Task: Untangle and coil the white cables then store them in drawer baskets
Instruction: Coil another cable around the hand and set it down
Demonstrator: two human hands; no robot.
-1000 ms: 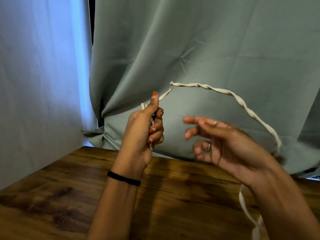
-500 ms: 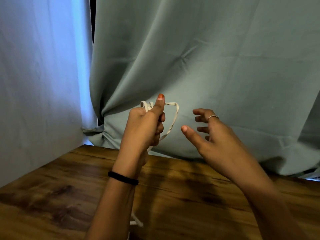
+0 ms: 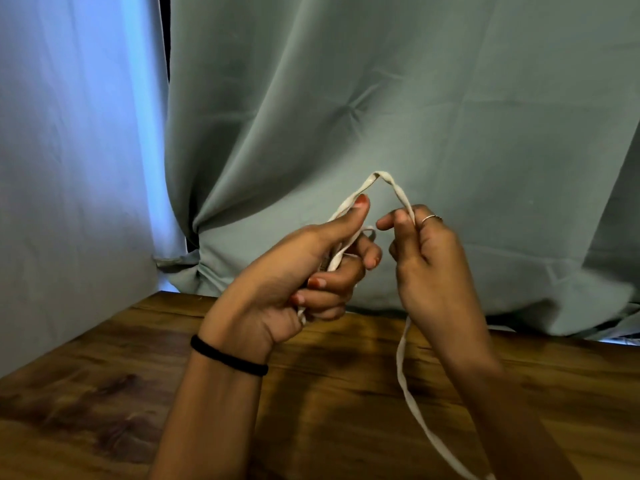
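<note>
Backdrop: grey-green curtain (image 3: 415, 116) hangs close behind the work; pale blue-lit panel (image 3: 69, 150) to the left.
Surface: dark wooden desk (image 3: 86, 410), bare where visible; no drawer or baskets in frame.
Cable: white cable (image 3: 405, 368), flat and twisted along its length, held up in the air above the desk's far edge.
Left grip: left hand (image 3: 294, 271) closed around a small bundle of gathered loops, thumb pressed along the strand on top, fingers curled under. Black band (image 3: 228, 356) on that wrist.
Right grip: right hand (image 3: 429, 261) pinches the strand between thumb and fingers just right of the bundle; thin ring (image 3: 431, 218) on one finger.
Cable relative to grips: a short arch rises between the two hands, peaking above both. Below the right hand the free length drops past the wrist, crosses the desk and runs out of the bottom of the frame. A short end shows under the left palm.
Step, as judged: coiling, one more turn about to be laid into the left-hand bundle.
Risk 1: twist in the strand carries into the coil; loops would kink or figure-eight rather than lie flat.
Risk 2: left thumb easing off while taking the new loop; bundle would spring apart.
Risk 3: unseen tail could snag on the desk edge and jerk the pinch loose.
</note>
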